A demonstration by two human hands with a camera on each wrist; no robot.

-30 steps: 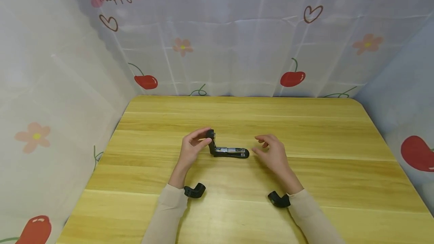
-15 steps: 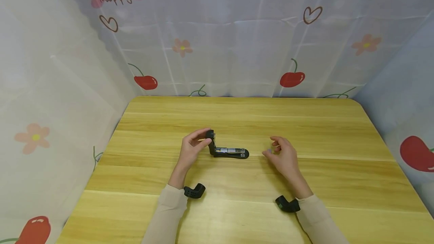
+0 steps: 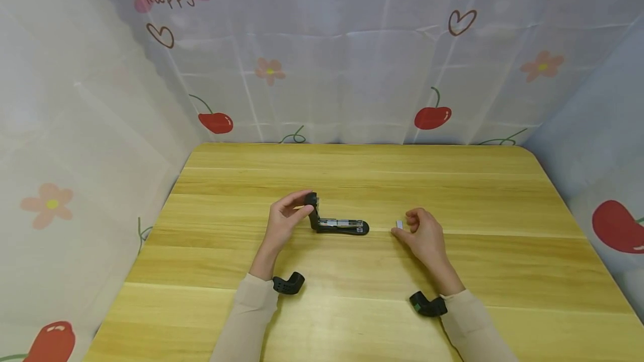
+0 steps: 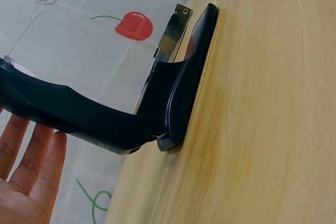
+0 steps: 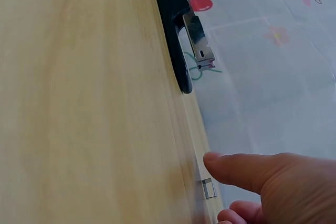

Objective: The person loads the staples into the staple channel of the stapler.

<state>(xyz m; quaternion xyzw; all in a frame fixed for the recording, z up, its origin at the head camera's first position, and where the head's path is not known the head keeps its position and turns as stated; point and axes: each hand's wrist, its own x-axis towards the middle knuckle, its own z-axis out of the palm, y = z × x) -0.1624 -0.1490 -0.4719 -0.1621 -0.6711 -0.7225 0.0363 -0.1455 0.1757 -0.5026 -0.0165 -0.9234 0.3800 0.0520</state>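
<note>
A black stapler (image 3: 315,220) stands on the table, its top arm raised upright and its base lying flat toward the right. My left hand (image 3: 282,227) holds the raised arm near its tip between thumb and fingers. In the left wrist view the stapler (image 4: 92,107) looks swung wide apart, with its metal magazine bared. To the right of the base is a short silvery strip of staples (image 3: 399,224). Beside it hovers my right hand (image 3: 426,239), thumb and fingers parted. The right wrist view has the staple strip (image 5: 210,188) on the table, apart from the thumb.
The wooden table (image 3: 352,177) is backed by a white printed curtain (image 3: 342,82), with more curtain at both sides. Each wrist wears a black camera mount, such as the left mount (image 3: 289,283) and the right mount (image 3: 427,304).
My right hand has drawn back rightward from the stapler, and the staple strip now shows on the table beside its fingers. My left hand and the stapler have stayed put.
</note>
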